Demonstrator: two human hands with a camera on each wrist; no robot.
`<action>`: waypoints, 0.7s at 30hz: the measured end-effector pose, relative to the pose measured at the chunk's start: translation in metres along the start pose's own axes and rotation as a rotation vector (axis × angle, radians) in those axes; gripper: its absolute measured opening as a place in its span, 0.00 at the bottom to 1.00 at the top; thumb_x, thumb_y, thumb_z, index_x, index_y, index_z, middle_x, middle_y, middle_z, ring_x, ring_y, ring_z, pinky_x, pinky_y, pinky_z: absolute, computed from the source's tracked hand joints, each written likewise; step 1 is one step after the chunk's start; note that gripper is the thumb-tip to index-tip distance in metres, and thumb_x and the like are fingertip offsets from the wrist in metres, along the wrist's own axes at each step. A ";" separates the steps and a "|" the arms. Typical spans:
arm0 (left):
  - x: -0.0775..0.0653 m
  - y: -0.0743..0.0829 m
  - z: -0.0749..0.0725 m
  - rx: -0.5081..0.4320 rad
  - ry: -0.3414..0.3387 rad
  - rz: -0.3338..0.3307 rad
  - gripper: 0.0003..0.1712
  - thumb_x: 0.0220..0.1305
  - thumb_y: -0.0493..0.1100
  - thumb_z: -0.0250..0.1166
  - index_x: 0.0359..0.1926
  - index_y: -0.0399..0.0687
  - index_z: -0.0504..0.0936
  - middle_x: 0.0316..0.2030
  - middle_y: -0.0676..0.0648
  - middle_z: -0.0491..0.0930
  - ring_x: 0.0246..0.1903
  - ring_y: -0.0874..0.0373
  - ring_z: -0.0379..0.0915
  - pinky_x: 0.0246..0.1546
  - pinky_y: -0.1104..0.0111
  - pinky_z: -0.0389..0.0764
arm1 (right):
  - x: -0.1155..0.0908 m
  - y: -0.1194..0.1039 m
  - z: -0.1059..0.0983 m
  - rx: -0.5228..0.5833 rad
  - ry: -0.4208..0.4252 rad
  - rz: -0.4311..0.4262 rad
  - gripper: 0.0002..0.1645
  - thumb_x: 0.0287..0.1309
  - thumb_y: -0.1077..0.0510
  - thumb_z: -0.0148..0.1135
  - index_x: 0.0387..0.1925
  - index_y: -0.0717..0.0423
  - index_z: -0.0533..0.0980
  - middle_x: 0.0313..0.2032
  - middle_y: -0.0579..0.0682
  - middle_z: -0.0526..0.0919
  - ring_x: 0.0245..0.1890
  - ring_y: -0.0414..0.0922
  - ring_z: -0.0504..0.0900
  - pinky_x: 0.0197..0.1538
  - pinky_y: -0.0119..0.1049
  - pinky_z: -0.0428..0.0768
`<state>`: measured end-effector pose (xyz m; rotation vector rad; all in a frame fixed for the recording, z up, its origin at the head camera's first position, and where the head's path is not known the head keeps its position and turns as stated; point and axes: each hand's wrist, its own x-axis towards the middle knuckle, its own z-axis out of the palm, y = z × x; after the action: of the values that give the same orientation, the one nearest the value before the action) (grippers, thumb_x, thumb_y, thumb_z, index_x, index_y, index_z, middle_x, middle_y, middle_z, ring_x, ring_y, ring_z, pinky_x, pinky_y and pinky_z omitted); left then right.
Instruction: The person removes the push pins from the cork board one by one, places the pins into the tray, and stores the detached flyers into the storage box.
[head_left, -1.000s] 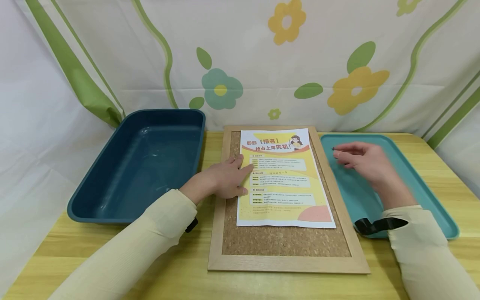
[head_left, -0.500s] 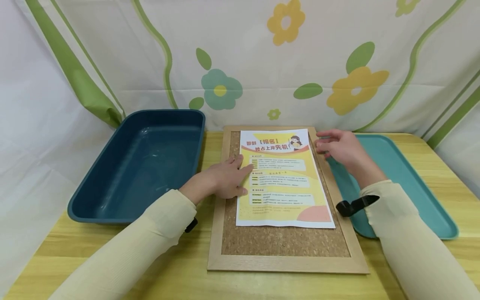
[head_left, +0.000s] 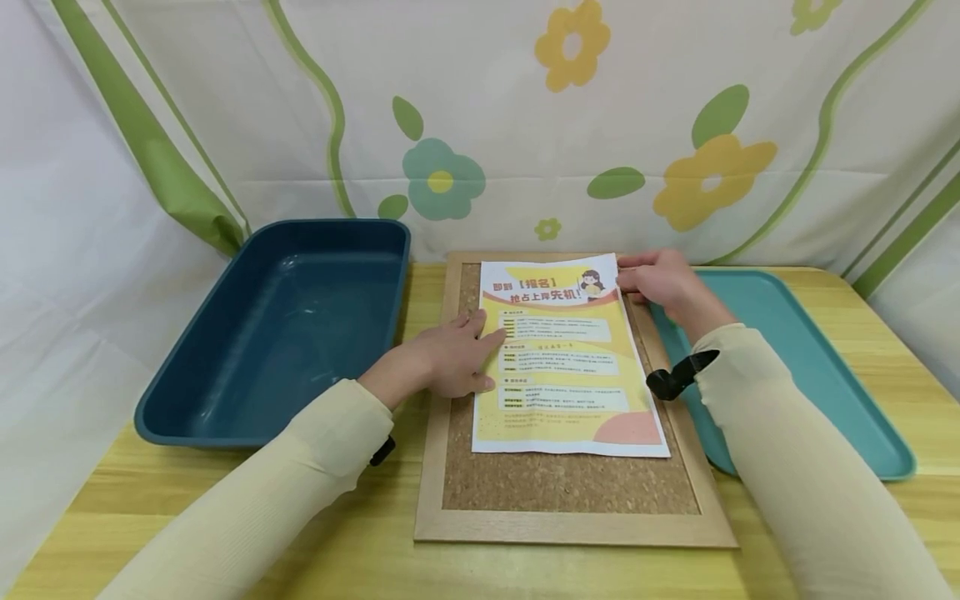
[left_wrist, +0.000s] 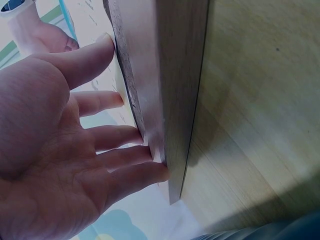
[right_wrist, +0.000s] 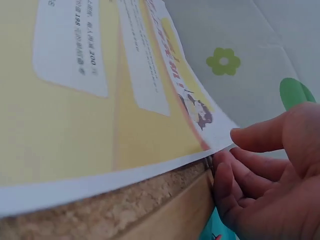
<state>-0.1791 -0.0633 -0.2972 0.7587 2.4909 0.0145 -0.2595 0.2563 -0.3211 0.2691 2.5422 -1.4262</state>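
Note:
A yellow and white printed poster [head_left: 558, 375] lies on a wood-framed cork board [head_left: 573, 492]. My left hand [head_left: 461, 354] rests with spread fingers on the poster's left edge; in the left wrist view some fingertips lie on the board's frame [left_wrist: 172, 75]. My right hand [head_left: 660, 283] is at the poster's top right corner. In the right wrist view its thumb [right_wrist: 257, 136] lies at the corner's upper face, with curled fingers [right_wrist: 225, 175] under the paper's edge. That corner stands slightly raised. A thin dark sliver shows beside those fingertips; its kind cannot be made out.
A deep blue plastic bin [head_left: 270, 333] stands left of the board. On the right a flat teal tray [head_left: 795, 350] lies partly under the right forearm. Behind the wooden table [head_left: 337, 542] hangs a white flowered curtain [head_left: 517, 100].
My right hand has moved left from over the teal tray to the poster's top right corner, which is now slightly lifted. A small dark thing showed at its fingertips earlier. My left hand stayed put.

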 end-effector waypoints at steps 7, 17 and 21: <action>-0.001 0.000 0.000 -0.006 0.001 -0.003 0.45 0.82 0.57 0.56 0.87 0.53 0.46 0.86 0.36 0.34 0.86 0.39 0.32 0.84 0.49 0.53 | -0.002 0.001 0.005 -0.070 0.036 0.034 0.26 0.73 0.57 0.66 0.65 0.68 0.77 0.42 0.51 0.83 0.32 0.38 0.79 0.36 0.29 0.82; -0.001 -0.002 0.000 -0.016 0.011 0.003 0.45 0.81 0.57 0.57 0.87 0.54 0.47 0.86 0.36 0.35 0.86 0.38 0.33 0.84 0.48 0.53 | -0.010 0.003 0.008 -0.084 0.030 0.084 0.23 0.75 0.56 0.64 0.62 0.67 0.79 0.53 0.64 0.84 0.29 0.37 0.84 0.36 0.28 0.84; -0.001 -0.003 0.001 -0.085 0.050 0.002 0.45 0.80 0.56 0.60 0.86 0.52 0.51 0.86 0.36 0.39 0.86 0.40 0.37 0.84 0.48 0.54 | -0.011 0.004 0.009 -0.122 0.040 0.079 0.23 0.76 0.55 0.63 0.63 0.66 0.79 0.56 0.65 0.82 0.31 0.39 0.83 0.36 0.29 0.83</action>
<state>-0.1791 -0.0670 -0.2980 0.7329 2.5190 0.1408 -0.2467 0.2499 -0.3254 0.3763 2.6066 -1.2438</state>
